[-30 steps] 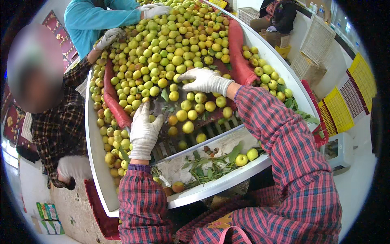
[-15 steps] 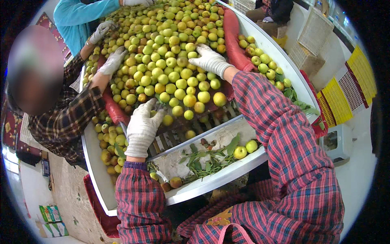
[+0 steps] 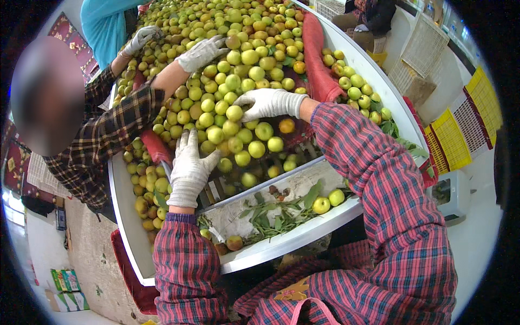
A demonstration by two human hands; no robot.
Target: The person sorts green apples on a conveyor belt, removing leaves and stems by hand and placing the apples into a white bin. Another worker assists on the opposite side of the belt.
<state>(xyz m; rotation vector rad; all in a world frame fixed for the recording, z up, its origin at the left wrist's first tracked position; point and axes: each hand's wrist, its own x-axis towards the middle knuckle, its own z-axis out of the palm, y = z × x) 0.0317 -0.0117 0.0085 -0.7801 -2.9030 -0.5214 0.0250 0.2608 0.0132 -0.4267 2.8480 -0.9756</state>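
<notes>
Fruit (image 3: pixel 234 112) lay loose; left hand (image 3: pixel 190 169) spread, empty; right hand (image 3: pixel 271 103) half-curled, hold unclear; hasty sweep risked spill into near trough (image 3: pixel 230 219)

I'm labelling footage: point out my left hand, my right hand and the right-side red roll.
Left hand (image 3: pixel 190 169), head view: gloved back.
Right hand (image 3: pixel 269 103), head view: gloved back.
Right-side red roll (image 3: pixel 316 60), head view: its middle.
</notes>
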